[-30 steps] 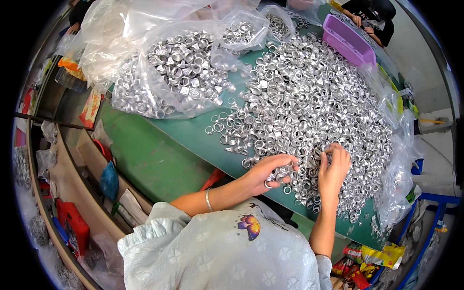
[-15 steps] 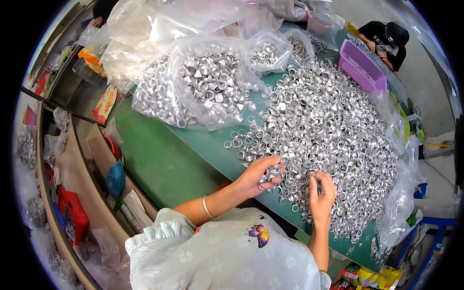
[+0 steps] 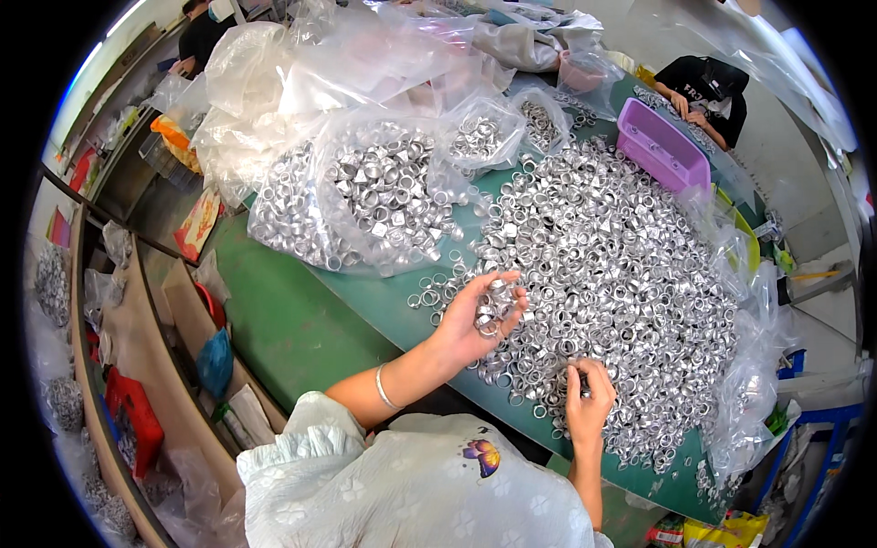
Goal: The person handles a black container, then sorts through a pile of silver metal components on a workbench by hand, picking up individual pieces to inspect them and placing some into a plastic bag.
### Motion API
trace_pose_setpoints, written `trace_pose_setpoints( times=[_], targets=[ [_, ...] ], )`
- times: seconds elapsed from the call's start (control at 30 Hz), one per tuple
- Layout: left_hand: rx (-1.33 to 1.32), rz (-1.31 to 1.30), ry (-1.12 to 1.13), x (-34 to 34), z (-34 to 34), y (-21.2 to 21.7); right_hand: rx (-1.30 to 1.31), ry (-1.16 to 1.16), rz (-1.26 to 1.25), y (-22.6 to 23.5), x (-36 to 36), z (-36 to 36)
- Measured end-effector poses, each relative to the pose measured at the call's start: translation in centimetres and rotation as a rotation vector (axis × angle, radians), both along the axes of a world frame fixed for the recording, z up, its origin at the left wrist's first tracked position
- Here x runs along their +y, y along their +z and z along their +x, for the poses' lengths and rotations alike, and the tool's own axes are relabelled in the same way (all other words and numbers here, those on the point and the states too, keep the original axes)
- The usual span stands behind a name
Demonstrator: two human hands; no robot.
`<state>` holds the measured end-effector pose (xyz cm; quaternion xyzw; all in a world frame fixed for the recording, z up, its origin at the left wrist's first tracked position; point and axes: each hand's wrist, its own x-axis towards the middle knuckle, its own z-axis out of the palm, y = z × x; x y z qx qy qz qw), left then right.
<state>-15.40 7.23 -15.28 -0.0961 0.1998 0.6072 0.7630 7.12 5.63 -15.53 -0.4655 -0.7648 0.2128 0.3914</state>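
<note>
A handful of silver rings (image 3: 494,309) is lying in the palm of the left hand (image 3: 461,331), whose fingers are curling loosely around it and are holding it just above the worktop (image 3: 358,300). The main pile of rings (image 3: 621,265) is spreading over the worktop to the right. Risk noted: the cupped grip is leaving gaps, so rings could be slipping out if the palm were tilting or more pieces were crowding in; loose rings at the near edge could be dropping off if a wrist were brushing them.

Relative to the fingers, the held rings are sitting inside the left curl, while the pile is lying directly under the right hand (image 3: 592,402). Its thumb and fingers are bending toward each other at the pile's near margin; whether they are gripping a ring cannot be told.

Beyond, a clear bag (image 3: 322,187) is containing further rings, and a purple basin (image 3: 650,166) is standing behind the pile.
</note>
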Motion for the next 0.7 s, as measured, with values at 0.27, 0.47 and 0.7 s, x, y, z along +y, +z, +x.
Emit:
trace_pose_setpoints(
  times=[0.27,0.47,0.7],
  targets=[
    [-0.215,0.077,0.006,-0.2,3.6,-0.2,0.337,-0.081,-0.108,-1.1,-1.0,-1.3],
    [0.25,0.085,-0.215,-1.5,8.1,-0.1,0.332,-0.092,0.049,0.1,-0.8,-4.1],
    [0.972,0.476,-0.124,-2.9,12.4,1.1,0.941,-0.119,-0.269,-0.1,0.0,-4.0]
  ],
)
